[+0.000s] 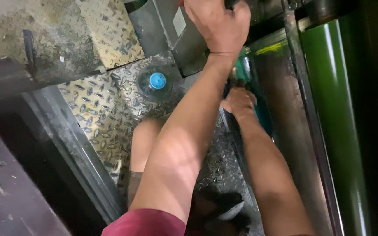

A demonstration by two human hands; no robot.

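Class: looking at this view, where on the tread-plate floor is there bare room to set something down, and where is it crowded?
Bare: tread-plate floor left of the blue-capped bottle, up to the dark rail. Crowded: by the green roller, where the left hand and right hand work.

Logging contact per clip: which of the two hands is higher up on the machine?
The left hand, gripping the grey machine part at the top; the right hand sits lower, beside the green roller.

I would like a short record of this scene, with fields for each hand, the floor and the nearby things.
left hand: high up, grip closed on a grey metal machine part
right hand: lower, at a dark edge beside the green cylindrical roller; grip unclear
floor: patterned steel tread plate
on floor: clear plastic bottle with blue cap, upright
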